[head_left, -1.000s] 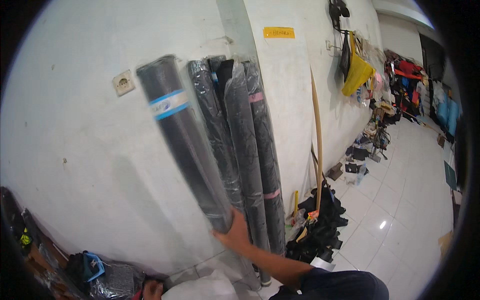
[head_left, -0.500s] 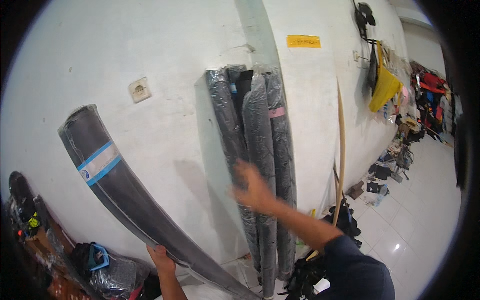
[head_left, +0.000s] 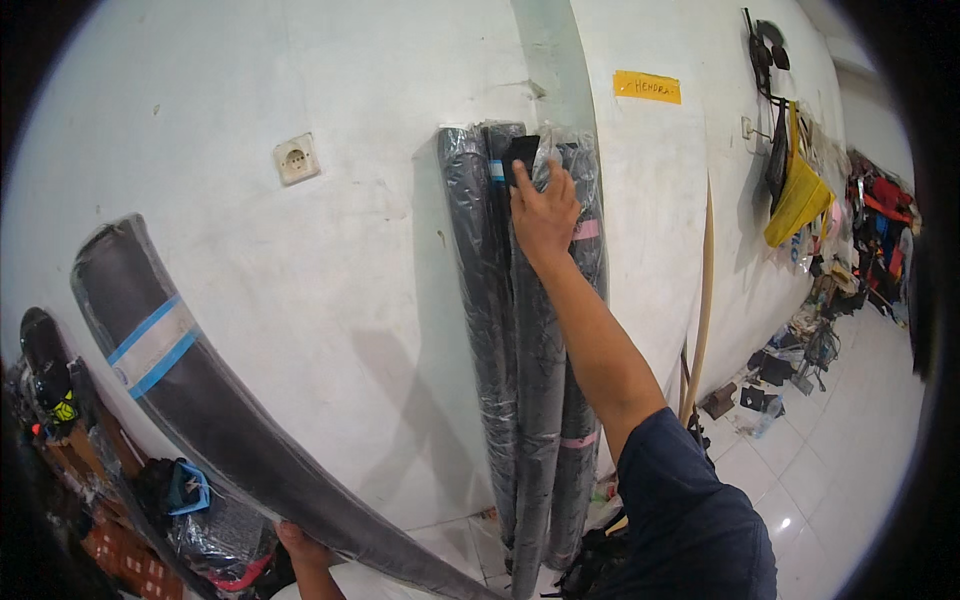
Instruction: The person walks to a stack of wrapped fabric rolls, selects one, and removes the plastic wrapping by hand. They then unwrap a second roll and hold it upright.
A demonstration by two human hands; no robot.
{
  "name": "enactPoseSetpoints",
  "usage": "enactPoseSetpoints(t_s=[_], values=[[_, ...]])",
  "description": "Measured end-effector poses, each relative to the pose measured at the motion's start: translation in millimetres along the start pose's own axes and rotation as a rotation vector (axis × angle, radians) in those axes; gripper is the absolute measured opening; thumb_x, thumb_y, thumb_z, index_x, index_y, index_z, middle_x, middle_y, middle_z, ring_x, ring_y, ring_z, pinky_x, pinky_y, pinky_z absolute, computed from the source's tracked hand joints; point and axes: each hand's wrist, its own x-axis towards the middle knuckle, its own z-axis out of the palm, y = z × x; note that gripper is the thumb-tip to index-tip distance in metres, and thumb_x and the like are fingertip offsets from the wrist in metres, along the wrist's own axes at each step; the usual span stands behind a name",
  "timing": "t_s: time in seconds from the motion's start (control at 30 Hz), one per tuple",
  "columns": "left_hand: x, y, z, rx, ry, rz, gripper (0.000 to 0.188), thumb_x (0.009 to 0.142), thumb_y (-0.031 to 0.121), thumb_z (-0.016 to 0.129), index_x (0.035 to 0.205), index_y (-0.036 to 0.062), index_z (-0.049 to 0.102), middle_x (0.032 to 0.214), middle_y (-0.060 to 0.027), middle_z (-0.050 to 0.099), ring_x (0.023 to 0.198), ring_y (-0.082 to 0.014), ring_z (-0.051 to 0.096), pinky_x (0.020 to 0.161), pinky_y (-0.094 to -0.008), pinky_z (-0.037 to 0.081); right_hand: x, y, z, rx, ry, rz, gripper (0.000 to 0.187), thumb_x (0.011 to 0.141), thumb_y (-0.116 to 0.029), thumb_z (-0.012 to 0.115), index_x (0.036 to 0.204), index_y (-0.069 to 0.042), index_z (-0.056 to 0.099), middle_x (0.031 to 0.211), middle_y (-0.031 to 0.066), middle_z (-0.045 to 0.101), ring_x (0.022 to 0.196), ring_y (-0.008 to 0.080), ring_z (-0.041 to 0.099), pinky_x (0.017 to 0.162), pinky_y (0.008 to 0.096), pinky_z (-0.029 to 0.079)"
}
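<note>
Right hand (head_left: 545, 215) raised, left hand (head_left: 303, 546) low.

Floor (head_left: 850, 400): white, tiled | standing on it: plastic-wrapped rolls (head_left: 487, 330) | lying on it: dark scraps (head_left: 775, 368), brown piece (head_left: 720, 401)

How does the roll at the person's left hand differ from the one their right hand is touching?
The slanted roll at the left hand leans well over to the left; the front roll under the right hand stands nearly upright.
The slanted roll wears a blue-and-white band; the front roll shows none.
Both are long and dark.
</note>
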Motion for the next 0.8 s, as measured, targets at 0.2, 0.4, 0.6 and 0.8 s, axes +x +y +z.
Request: enactPoseSetpoints(t_s=[0.2, 0.4, 0.6, 0.8], values=[[-9.4, 18.0, 9.4, -0.052, -0.076, -0.043, 0.101, 0.073, 0.074, 0.065, 0.139, 0.002, 0.039, 0.13, -0.0181, 0.054, 0.115, -0.032, 0.055, 0.097, -0.0466, 0.047, -9.8, 2.2, 3.0, 0.007, -0.003, -0.183, 0.037, 0.077, -0.024, 0.074, 0.113, -0.024, 0.07, 0.123, 0.0051, 0.053, 0.116, 0.0292, 0.047, 0.096, 0.045, 0.033], [-13.5, 21.4, 13.1, 0.012, -0.101, 0.014, 0.109, 0.071, 0.078, 0.064, 0.143, 0.0027, 0.033, 0.135, -0.0173, 0.048, 0.119, -0.0318, 0.051, 0.1, -0.0484, 0.043, -10.8, -7.9, 21.7, 0.048, -0.028, -0.111, 0.014, 0.077, -0.02, 0.074, 0.09, -0.018, 0.073, 0.104, -0.001, 0.055, 0.105, 0.0224, 0.049, 0.095, 0.0435, 0.032], [-11.6, 17.7, 2.5, -0.196, 0.024, -0.201, 0.106, 0.069, 0.068, 0.074, 0.143, 0.0033, 0.035, 0.134, -0.0207, 0.051, 0.117, -0.0354, 0.055, 0.098, -0.0488, 0.048, -13.7, -6.9, 23.4, 0.117, 0.1, -0.117, 0.008, 0.08, -0.021, 0.072, 0.086, -0.016, 0.07, 0.1, 0.0003, 0.055, 0.103, 0.023, 0.05, 0.092, 0.0446, 0.033], [1.5, 1.9, -9.4, -0.073, -0.08, -0.044, 0.1, 0.071, 0.07, 0.073, 0.14, 0.0058, 0.039, 0.129, -0.0073, 0.051, 0.113, -0.0256, 0.054, 0.093, -0.0456, 0.048, -9.7, -7.7, 18.0, 0.175, 0.056, -0.07, 0.012, 0.08, -0.024, 0.073, 0.087, -0.015, 0.069, 0.1, 0.0015, 0.056, 0.102, 0.0236, 0.05, 0.092, 0.0448, 0.032]])
